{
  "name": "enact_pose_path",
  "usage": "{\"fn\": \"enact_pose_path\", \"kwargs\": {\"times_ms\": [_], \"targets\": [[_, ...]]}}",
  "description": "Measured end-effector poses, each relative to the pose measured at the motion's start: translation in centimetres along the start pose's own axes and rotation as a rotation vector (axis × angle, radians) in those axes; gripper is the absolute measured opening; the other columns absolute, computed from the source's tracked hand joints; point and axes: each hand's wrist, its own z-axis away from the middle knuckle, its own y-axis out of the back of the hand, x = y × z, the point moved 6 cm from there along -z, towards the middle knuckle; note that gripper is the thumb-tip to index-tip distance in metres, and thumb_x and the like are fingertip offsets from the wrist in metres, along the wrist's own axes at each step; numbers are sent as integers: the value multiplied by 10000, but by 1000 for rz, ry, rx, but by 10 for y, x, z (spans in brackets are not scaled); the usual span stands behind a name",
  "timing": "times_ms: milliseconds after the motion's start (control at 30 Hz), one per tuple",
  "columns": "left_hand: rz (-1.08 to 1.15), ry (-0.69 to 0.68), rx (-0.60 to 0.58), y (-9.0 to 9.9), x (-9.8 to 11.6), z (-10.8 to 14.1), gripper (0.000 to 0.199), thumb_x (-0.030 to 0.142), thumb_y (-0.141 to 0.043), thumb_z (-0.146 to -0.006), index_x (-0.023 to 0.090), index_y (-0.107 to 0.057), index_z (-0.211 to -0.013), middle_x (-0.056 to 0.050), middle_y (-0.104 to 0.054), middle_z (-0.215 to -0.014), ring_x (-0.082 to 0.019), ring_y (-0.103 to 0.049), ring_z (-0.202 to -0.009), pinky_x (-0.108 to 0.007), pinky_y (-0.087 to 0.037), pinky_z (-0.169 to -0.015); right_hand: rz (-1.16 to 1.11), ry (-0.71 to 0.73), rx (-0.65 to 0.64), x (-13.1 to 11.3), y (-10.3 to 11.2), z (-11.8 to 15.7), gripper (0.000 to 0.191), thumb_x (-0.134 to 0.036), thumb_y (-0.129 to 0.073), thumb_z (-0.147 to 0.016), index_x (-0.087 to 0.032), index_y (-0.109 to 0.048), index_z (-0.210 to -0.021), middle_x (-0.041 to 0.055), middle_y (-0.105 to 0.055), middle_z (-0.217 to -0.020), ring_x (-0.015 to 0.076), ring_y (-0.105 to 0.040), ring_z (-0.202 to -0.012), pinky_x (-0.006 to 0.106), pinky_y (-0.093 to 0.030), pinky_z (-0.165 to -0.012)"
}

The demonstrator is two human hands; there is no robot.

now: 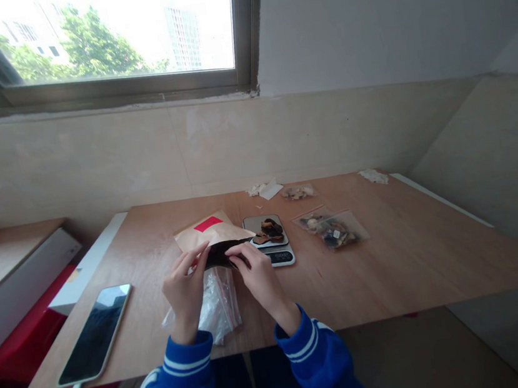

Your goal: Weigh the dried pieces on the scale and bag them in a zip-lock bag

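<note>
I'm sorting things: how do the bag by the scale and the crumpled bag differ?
The bag by the scale lies flat holding brown dried pieces; the crumpled bag is bunched up, no pieces showing. It sits by the left hand, the other off right. Both are clear plastic.

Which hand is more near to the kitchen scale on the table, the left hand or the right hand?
Right. The right hand is just in front of the scale, toward its left side; the left hand is farther left, beyond the right hand.
</note>
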Motion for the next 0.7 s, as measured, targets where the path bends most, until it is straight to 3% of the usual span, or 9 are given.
{"fn": "enact_pose_path", "kwargs": {"times_ms": [133,233,333,433,533,600,700], "targets": [[2,27,9,5,-13,-8,273,476,-623,-856,283,-771,-979,-8,-750,-844,-142,-646,-677,-230,-447,-631,-114,-177,277,50,38,18,182,-360,-602,-886,-189,-650,-923,69,-714,-894,197,-672,-821,310,-547,-739],[13,51,16,7,-22,-11,284,487,-631,-843,282,-772,-981,-7,-751,-849,-142,-641,-679,-235,-451,-635,-141,-301,325,100,46,17,272,-437,-613,-849,-168,-629,-893,78,-710,-827,208,-673,-746,315,-545,-654],[27,76,11,7,-25,-11,304,502,-632,-838,274,-771,-984,-12,-753,-866,-145,-650,-702,-238,-461,-655,-77,-301,259,127,40,-8,216,-375,-596,-850,-163,-624,-886,76,-711,-829,204,-673,-742,318,-536,-671],[29,86,0,6,-25,-10,309,510,-633,-837,278,-769,-989,-12,-754,-891,-147,-656,-712,-243,-469,-672,157,-200,115,127,28,-50,104,-214,-566,-860,-168,-639,-917,73,-713,-891,204,-658,-833,325,-511,-766],[29,73,-3,7,-24,-11,291,501,-641,-836,283,-770,-979,-8,-755,-900,-146,-652,-708,-242,-470,-671,489,-131,-30,125,20,-87,159,-103,-540,-857,-173,-664,-928,90,-709,-954,241,-605,-991,375,-447,-889],[29,71,-2,8,-24,-12,278,493,-651,-832,285,-772,-971,-2,-755,-887,-146,-650,-708,-240,-466,-672,639,-137,-92,129,18,-100,182,-82,-533,-863,-170,-674,-939,110,-705,-976,268,-568,-1056,412,-406,-932],[35,70,-2,8,-25,-13,272,490,-665,-824,285,-774,-965,3,-751,-869,-146,-651,-716,-236,-458,-673,705,-147,-110,132,22,-98,182,-116,-538,-881,-165,-664,-1001,125,-698,-1011,287,-548,-1065,445,-382,-938]]}}
